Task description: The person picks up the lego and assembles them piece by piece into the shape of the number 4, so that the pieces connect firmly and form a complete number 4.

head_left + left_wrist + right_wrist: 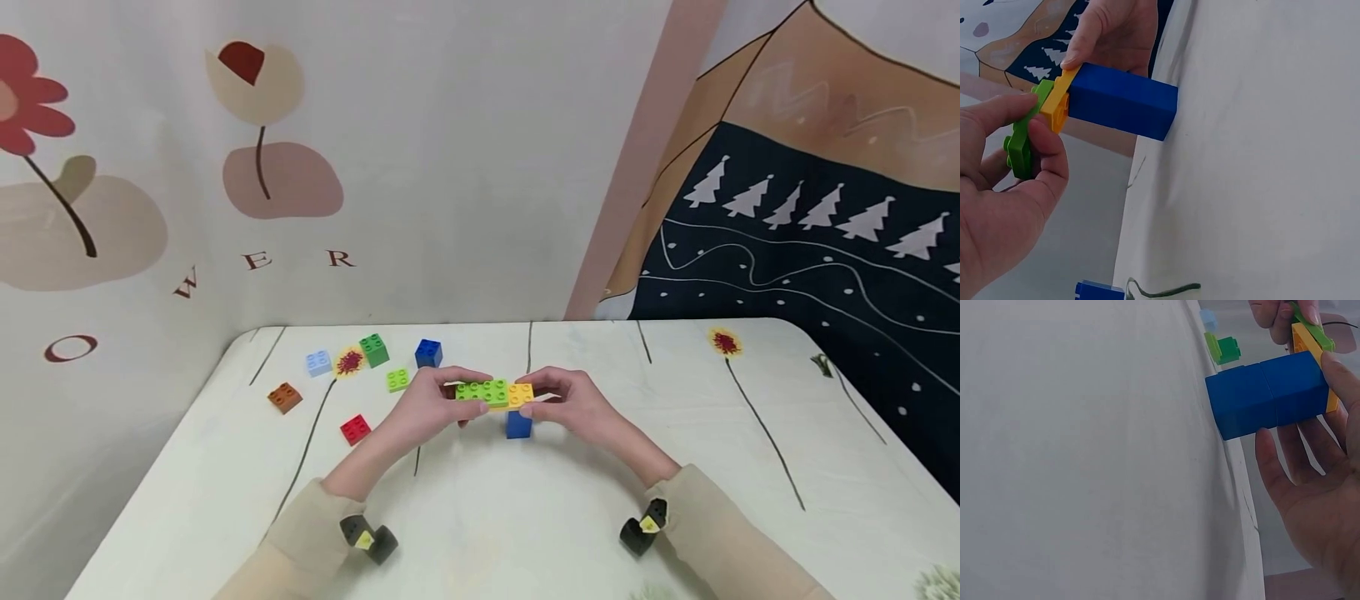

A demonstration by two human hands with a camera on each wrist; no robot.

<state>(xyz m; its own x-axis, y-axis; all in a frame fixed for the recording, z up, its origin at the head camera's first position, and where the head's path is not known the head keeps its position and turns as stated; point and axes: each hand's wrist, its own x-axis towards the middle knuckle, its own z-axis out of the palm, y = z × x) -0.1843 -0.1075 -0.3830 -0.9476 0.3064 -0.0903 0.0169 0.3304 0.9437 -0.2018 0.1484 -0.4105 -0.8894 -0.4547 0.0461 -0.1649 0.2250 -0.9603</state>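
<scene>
My left hand [429, 407] pinches a long lime-green building brick [483, 392] between thumb and fingers. One end of it lies over a yellow building brick [521, 395], whose studs show at the right. Under the yellow one stands an upright blue stack [518, 425]; the right wrist view shows a seam between its two blue bricks [1241, 403]. My right hand [576, 407] grips the yellow brick at its right end, thumb at the near edge. Its lower fingers [1269, 462] reach along the blue stack.
Loose bricks lie to the left: red [356, 429], brown-orange [285, 397], light blue [318, 363], green [374, 350], small lime [397, 380] and dark blue [429, 353]. A white flowered cloth [480, 517] covers the table. Behind it hangs a printed curtain [450, 167].
</scene>
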